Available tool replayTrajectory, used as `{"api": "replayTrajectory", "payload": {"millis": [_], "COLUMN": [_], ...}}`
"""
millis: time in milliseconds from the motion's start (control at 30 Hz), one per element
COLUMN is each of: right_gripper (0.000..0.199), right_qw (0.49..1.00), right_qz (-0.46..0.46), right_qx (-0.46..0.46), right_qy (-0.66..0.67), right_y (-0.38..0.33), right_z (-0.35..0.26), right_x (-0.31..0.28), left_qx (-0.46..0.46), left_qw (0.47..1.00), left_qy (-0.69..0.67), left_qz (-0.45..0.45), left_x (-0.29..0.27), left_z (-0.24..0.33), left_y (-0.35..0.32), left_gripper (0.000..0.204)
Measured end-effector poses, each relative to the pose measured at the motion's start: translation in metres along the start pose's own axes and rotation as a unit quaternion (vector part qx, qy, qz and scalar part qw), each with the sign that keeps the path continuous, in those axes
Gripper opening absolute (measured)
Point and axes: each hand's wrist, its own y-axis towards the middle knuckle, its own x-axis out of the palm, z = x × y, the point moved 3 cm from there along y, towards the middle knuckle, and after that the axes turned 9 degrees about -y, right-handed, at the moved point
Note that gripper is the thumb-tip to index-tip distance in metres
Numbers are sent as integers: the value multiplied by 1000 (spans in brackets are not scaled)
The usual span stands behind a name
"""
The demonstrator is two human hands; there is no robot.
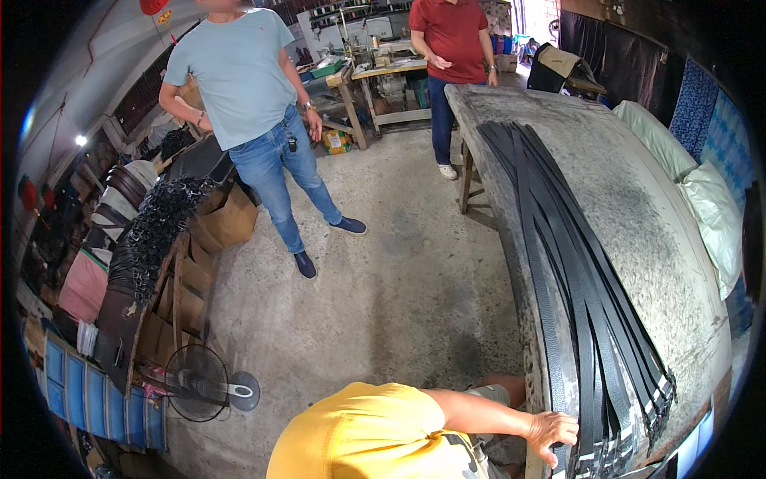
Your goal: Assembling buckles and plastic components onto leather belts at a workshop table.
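My left hand [552, 435] reaches in from the yellow sleeve at the lower edge and lies at the near left edge of a long table. Its fingers are bent and closed over the outermost black strap [546, 319], with the thumb on the near side. Beside it a bundle of long, black, leather-like straps [589, 307] runs lengthwise along the table [638, 215], gathered at the far end and fanned out towards me. Pale marks show on the near ends of the straps. My right hand is out of view.
A person in light blue [231, 80] stands ahead to the left; another in a red shirt [451, 36] stands by the table's far end. A fan [199, 383] is on the floor at left, near a bench heaped with dark pieces [167, 215]. White sacks [710, 211] lie at right.
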Motion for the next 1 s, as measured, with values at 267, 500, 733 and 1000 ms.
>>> {"api": "replayTrajectory", "payload": {"millis": [267, 500, 733, 1000], "right_gripper": [45, 47, 48, 50], "right_qw": [999, 998, 995, 990], "right_qz": [-4, -8, -4, 1], "right_qx": [-20, -44, -69, -90], "right_qy": [28, 47, 72, 108], "right_y": [7, 16, 27, 36], "right_z": [-17, -38, -59, -78], "right_x": [10, 15, 19, 27], "left_qx": [10, 4, 1, -1], "left_qw": [1000, 1000, 1000, 1000], "left_qy": [10, -1, -7, -6], "left_qz": [3, -2, -1, -16], "left_x": [2, 1, 3, 3], "left_z": [1, 2, -2, -3], "left_y": [-1, 0, 0, 2], "left_gripper": [66, 68, 69, 70]}}
